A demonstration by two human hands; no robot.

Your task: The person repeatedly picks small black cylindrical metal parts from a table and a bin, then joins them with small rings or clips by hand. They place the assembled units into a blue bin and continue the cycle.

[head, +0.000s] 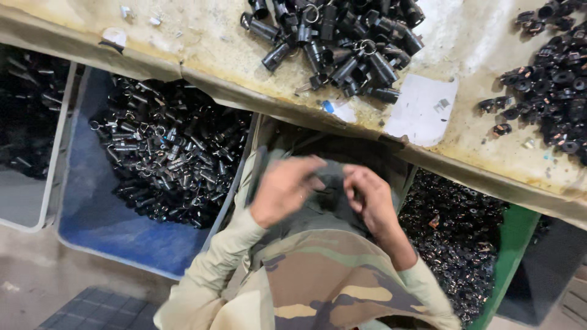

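My left hand [282, 188] and my right hand [368, 197] are raised close together below the table edge, over dark grey cloth [327, 205] on my lap. Both have their fingers curled inward and the fingertips nearly meet. Motion blur hides whether anything small is pinched between them. My camouflage sleeves [318, 281] fill the bottom of the view. A pile of black cylindrical lock parts with key rings [342, 46] lies on the worn table [202, 43] just beyond my hands.
A second pile of small black parts [553, 85] sits at the table's right, beside a white paper sheet [422, 110]. Below the table stand a blue bin [92, 214] of dark metal parts, a green bin [513, 244] of small black pieces, and a grey bin [24, 201] at left.
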